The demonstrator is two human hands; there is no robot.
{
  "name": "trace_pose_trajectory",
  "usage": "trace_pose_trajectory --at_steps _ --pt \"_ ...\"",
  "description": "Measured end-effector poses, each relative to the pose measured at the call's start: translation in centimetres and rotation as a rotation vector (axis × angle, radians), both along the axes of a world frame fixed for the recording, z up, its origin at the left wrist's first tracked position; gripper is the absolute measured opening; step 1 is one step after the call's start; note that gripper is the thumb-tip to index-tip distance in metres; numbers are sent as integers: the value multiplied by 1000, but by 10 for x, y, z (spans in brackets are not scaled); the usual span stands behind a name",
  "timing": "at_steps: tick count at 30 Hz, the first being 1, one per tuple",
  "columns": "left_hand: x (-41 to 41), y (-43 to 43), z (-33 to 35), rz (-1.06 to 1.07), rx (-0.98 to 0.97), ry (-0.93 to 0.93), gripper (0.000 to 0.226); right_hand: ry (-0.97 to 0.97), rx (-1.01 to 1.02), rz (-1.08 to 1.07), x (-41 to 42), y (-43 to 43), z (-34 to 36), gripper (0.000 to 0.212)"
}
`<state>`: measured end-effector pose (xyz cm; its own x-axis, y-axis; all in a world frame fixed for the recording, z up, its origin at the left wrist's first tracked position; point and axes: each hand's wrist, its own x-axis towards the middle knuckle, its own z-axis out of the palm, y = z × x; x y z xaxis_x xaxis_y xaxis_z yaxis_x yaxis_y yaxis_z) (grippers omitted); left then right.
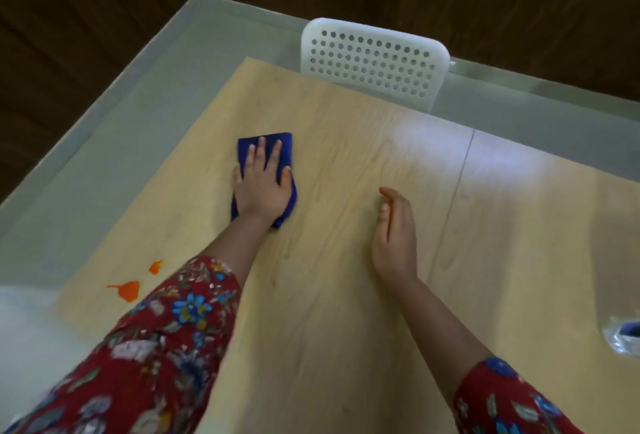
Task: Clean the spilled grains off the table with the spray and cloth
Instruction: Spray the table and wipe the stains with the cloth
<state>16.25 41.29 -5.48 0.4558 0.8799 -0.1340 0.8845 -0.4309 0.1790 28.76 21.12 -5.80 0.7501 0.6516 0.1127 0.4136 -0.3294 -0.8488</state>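
Note:
A folded blue cloth (285, 146) lies flat on the light wooden table (329, 295), left of centre. My left hand (263, 184) presses down on it with fingers spread. My right hand (394, 229) rests on its edge on the table to the right of the cloth, fingers together and slightly cupped, holding nothing. Two orange patches (128, 290) sit near the table's left edge, beside my left sleeve. A clear spray bottle (623, 336) lies partly out of frame at the right edge. No loose grains are clear in this blurred view.
A white perforated chair back (374, 59) stands against the table's far edge. Grey floor (104, 163) runs along the left side, with dark wood wall panels behind. A seam (457, 191) crosses the tabletop on the right.

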Motion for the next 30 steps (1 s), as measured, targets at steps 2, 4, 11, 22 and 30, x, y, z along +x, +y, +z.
trace_pose_trajectory --at_steps 2,4,11,22,30 --pt "15 -11 -1 -148 35 8 58 -56 -29 59 -17 3 -4 42" --pt "18 -40 -3 -574 27 -14 59 -127 -64 139 -22 2 -5 46" --pt "-52 61 -3 -321 43 -22 63 -183 -147 116 -16 2 -4 51" --pt "-138 77 -5 81 38 2 55 -187 -138 77 -18 5 -7 49" --pt "-84 -123 -4 -602 1 -36 56 19 95 21 -20 -14 11 36"
